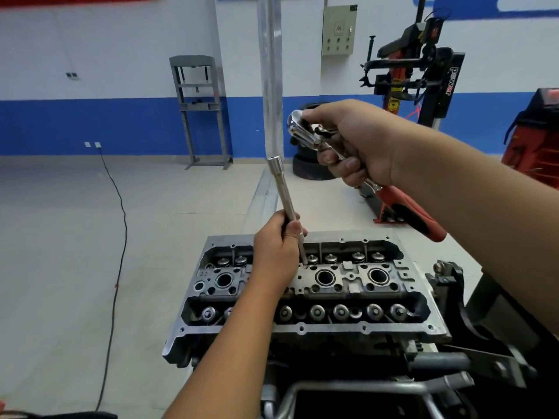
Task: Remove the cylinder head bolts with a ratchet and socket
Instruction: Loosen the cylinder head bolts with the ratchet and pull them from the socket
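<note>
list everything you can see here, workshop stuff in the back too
cylinder head: 1, grey metal, bottom centre on a stand
extension bar: 1, silver, upright, lower end in the head, top end free
ratchet: 1, chrome with red-black handle, raised right of the bar
shop press: 1, grey, back wall
tyre changer: 1, black-red, back right
tyres: stacked, black, floor behind
cable: 1, black, floor left
left hand: fingers around the bar
right hand: holding the ratchet

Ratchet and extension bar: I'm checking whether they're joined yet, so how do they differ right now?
The ratchet is raised in the right hand; the extension bar stands tilted on the cylinder head, held by the left hand. The ratchet has a red grip; the bar is bare metal. Both are shiny and unjoined.
</note>
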A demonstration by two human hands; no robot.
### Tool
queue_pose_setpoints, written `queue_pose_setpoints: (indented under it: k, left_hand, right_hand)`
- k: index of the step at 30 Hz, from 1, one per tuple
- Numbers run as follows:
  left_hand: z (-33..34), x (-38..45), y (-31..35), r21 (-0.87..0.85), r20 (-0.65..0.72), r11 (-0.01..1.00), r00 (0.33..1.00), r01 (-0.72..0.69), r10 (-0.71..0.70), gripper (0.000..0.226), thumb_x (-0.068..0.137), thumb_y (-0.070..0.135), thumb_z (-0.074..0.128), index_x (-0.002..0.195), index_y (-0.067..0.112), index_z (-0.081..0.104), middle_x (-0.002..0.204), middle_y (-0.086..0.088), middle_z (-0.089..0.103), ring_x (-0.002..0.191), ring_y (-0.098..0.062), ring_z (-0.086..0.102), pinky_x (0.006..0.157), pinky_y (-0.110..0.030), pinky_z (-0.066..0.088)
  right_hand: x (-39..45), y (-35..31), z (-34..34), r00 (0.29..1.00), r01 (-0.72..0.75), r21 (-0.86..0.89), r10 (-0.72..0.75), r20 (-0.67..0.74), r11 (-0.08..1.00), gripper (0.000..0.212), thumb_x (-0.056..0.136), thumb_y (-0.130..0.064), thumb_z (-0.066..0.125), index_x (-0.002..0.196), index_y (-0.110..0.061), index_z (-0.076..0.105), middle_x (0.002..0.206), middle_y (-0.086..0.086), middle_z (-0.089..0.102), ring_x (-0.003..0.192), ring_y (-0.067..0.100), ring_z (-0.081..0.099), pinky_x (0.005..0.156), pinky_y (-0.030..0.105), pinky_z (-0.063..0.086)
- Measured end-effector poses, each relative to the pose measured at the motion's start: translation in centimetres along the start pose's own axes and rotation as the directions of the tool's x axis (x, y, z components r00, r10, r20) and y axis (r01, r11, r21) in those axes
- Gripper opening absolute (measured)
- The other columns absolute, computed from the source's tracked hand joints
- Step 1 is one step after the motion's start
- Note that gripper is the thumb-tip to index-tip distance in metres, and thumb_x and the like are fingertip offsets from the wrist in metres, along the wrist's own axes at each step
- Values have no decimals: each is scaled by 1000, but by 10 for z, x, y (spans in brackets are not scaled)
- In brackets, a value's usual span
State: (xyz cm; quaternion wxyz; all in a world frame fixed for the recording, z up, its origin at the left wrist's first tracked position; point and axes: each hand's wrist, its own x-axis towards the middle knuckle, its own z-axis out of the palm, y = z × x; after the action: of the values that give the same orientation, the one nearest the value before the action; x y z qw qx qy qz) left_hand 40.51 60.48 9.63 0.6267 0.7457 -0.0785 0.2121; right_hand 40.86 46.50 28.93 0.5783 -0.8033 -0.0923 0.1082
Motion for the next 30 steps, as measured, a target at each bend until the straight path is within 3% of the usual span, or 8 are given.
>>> queue_pose_setpoints:
  k: [3,5,8,10,14,20,26,30]
  left_hand:
    - [2,-5,3,-29,-23,998,998,-63,62,22,110,20,51,99,38,60,89,4,70,68,4,60,57,-15,51]
    - [0,-6,3,-27,-80,996,993,-91,88,22,110,20,51,100,37,59,91,3,71,70,4,61,61,-13,50]
    - [-1,-3,2,-16,-81,999,995,-51,49,17,110,24,51,100,34,60,90,4,72,73,1,62,69,-23,55]
    - [-1,-2,0,4,-65,1000,997,-31,31,17,110,24,52,98,32,61,86,8,70,68,1,60,66,-28,55]
    - [1,-3,-1,-13,-81,997,994,-74,72,12,107,20,58,96,23,64,74,13,67,57,-1,60,53,-19,51]
    - [2,-5,2,14,-101,993,987,-121,122,15,104,19,63,95,30,63,87,11,67,67,4,62,60,-12,51]
    - [1,-4,-2,42,-134,993,985,-107,112,3,103,24,65,101,25,66,76,8,66,70,-4,62,64,-18,51]
    - [-1,-5,0,-6,-138,993,984,-117,115,12,104,26,64,96,35,63,88,12,68,73,-7,65,66,-23,57]
  right_hand:
    - [1,3,1,1000,-3,-11,3,-6,1000,40,97,-56,56,80,-21,64,60,-1,47,42,12,28,37,19,23]
    - [1,2,1,1000,1,6,-1,-4,1000,39,97,-56,56,81,-21,66,60,-1,47,42,11,28,37,19,24]
    - [0,-1,0,1000,8,28,-8,4,1000,38,97,-55,54,84,-22,66,59,-2,46,41,11,28,38,19,23]
    - [-1,-1,1,1000,8,23,-8,7,1000,37,98,-55,54,88,-21,64,59,-2,46,41,11,28,37,19,23]
    - [-2,2,3,1000,3,-4,-3,7,1000,37,97,-56,55,91,-20,61,60,-2,48,41,11,30,37,19,25]
    - [-3,3,4,1000,1,8,-1,-10,1000,39,97,-56,55,92,-19,64,61,-2,49,41,11,31,37,19,26]
    - [-2,4,4,1000,-5,34,6,-26,999,38,97,-55,55,88,-20,64,60,-1,48,41,11,29,36,19,25]
    - [-3,5,2,1000,-6,48,7,-26,999,38,97,-55,56,89,-19,65,61,-1,49,41,10,30,37,20,25]
